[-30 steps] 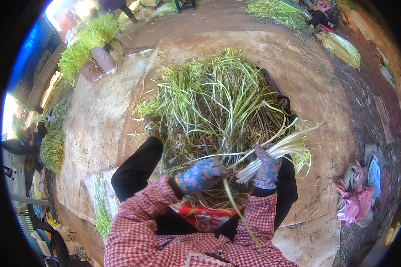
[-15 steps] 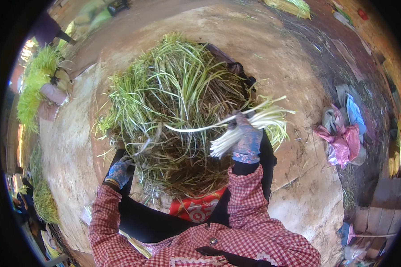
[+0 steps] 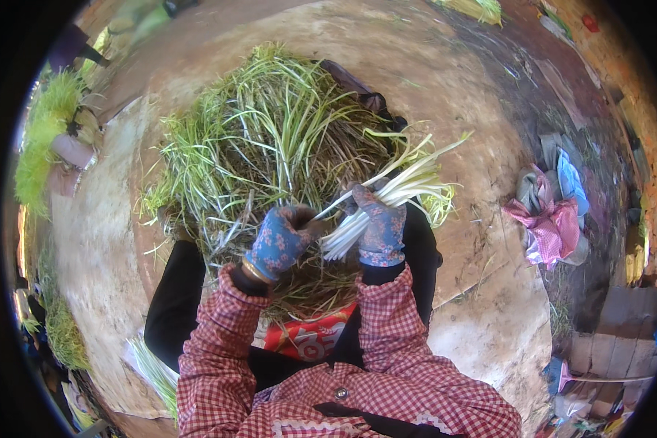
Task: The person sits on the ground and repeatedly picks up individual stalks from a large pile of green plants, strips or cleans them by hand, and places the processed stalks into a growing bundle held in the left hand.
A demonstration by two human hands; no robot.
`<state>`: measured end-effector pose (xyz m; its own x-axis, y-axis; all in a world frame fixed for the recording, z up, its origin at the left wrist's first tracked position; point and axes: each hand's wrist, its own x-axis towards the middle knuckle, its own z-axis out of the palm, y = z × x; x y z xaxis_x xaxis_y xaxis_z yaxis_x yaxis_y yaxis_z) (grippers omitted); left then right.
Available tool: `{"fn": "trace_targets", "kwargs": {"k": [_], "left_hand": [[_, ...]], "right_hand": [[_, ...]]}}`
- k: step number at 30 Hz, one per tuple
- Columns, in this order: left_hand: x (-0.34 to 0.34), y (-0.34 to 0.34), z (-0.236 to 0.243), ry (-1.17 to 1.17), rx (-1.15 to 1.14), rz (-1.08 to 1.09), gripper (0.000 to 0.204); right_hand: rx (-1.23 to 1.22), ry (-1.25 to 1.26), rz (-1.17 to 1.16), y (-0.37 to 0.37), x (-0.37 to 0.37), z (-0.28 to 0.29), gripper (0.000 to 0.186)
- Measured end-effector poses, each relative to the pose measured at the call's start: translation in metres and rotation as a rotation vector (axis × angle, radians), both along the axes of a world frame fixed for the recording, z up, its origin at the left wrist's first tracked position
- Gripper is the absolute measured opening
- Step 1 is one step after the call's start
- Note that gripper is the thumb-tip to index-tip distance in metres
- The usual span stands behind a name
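My right hand [image 3: 378, 230], in a blue flowered glove, grips a bunch of long white-stemmed greens [image 3: 423, 171] that look like chives or scallions. Their pale cut-looking ends point down and to the left, their yellow-green leaves up and to the right. My left hand [image 3: 281, 237], gloved alike, is closed beside the bunch, its fingertips pinching the lower end of a single stalk [image 3: 333, 204] that slants up to the bunch. Before me a big heap of the same loose greens [image 3: 270, 139] covers the ground, with brown, withered leaves along its near side.
A red printed bag [image 3: 306, 337] lies between my legs. Finished-looking pale stalks [image 3: 153, 372] lie at my left. Another person [image 3: 73, 153] sits far left by more greens [image 3: 44, 139]. Crumpled pink and blue cloths [image 3: 547, 219] lie on the right, a long-handled pink tool [image 3: 566, 376] below them.
My left hand has moved from the heap's near left edge up and right to the bunch, and now pinches a stalk. The right hand still holds the bunch, slightly more to the left.
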<state>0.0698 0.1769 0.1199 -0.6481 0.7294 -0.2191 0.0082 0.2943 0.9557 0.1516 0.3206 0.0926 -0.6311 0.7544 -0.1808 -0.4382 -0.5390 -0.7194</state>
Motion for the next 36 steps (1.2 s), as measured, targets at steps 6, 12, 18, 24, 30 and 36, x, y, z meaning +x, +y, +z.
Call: {"fn": "trace_targets", "kwargs": {"k": [6, 12, 18, 24, 30, 36], "left_hand": [[-0.011, -0.098, -0.063, 0.703, -0.298, -0.127, 0.015], [-0.043, -0.212, -0.063, 1.091, -1.072, -0.428, 0.040], [-0.042, -0.149, 0.019, 0.405, -0.690, 0.035, 0.078], [-0.018, -0.036, -0.019, 0.560, 0.074, -0.293, 0.050], [0.022, -0.028, -0.053, -0.390, 0.763, 0.631, 0.022], [0.037, 0.027, -0.028, 0.554, 0.344, 0.301, 0.024]], "right_hand": [[-0.070, 0.110, -0.093, 0.016, 0.001, -0.003, 0.019], [-0.135, 0.165, -0.119, 0.026, 0.011, 0.003, 0.022], [-0.063, 0.078, -0.084, 0.012, 0.005, 0.000, 0.022], [-0.063, 0.037, 0.012, 0.017, 0.009, 0.003, 0.016], [-0.040, 0.186, 0.161, -0.002, -0.009, -0.006, 0.035], [0.103, 0.038, 0.195, -0.003, -0.015, -0.018, 0.041]]}}
